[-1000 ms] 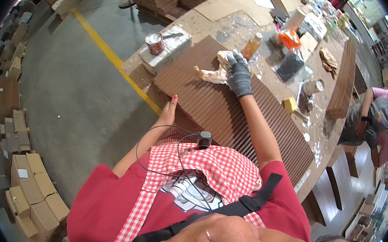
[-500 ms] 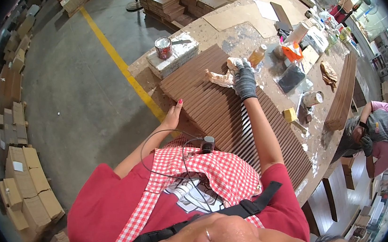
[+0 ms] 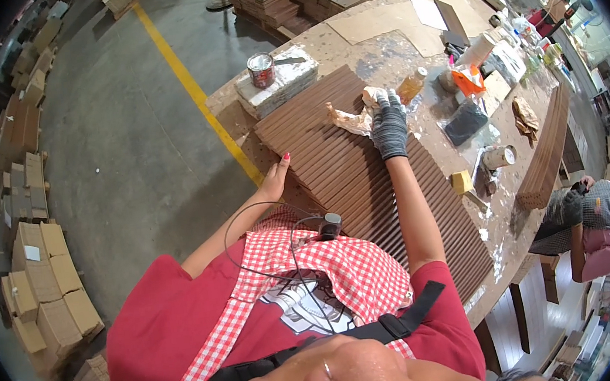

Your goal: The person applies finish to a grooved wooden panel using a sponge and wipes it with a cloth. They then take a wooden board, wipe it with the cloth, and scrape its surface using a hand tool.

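Note:
A brown ribbed wooden panel [image 3: 329, 132] lies on the worktable in front of me, its grooves running lengthwise. My right hand [image 3: 390, 133], in a grey striped knit glove, presses a crumpled, stained whitish rag [image 3: 352, 120] onto the panel's far part. Bare, with red nails, my left hand [image 3: 273, 181] grips the panel's left edge; some of its fingers are hidden there. Just beyond the gloved hand stands a bottle of amber liquid [image 3: 411, 86]. An open, paint-smeared can [image 3: 261, 70] sits on a white-stained block [image 3: 279, 85] past the panel's far left corner.
Right of the panel are a yellow sponge-like block [image 3: 461, 182], a jar [image 3: 498, 157], a black pouch [image 3: 466, 123] and a crumpled brown rag [image 3: 526, 119]. Brown strips [image 3: 543, 158] lie along the table's right side. Another person [image 3: 595, 223] works beyond them. Cartons [image 3: 50, 277] line the left.
The whole view has shifted slightly. Both my hands keep nearly the same places on the panel and the rag. The other person at the right has moved their arms and hands.

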Available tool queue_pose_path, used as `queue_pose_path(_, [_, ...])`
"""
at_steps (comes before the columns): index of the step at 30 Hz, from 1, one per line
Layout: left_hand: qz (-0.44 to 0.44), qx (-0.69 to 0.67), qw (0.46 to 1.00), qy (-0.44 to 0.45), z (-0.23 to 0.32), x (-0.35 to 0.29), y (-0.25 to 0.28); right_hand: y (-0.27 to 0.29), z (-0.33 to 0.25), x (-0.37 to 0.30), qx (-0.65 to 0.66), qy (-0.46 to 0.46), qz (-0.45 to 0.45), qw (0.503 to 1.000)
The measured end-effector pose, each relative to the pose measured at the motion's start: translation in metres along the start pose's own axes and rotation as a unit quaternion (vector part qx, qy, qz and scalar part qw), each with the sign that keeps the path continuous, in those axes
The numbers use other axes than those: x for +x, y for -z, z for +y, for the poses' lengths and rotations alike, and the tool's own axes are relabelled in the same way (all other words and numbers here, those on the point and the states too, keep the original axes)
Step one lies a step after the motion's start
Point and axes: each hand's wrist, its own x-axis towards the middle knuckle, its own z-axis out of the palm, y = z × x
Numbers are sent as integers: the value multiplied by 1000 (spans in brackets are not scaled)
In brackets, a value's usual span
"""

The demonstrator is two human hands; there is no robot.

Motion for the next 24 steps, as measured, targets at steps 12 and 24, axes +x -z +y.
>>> queue_pose_path(12, [-82,44,993,66,-3,7,12,3,-6,1,1,-13,-4,1000])
queue_pose_path(24, [-75,42,994,67,0,4,12,0,-3,1,-1,-3,-12,1000])
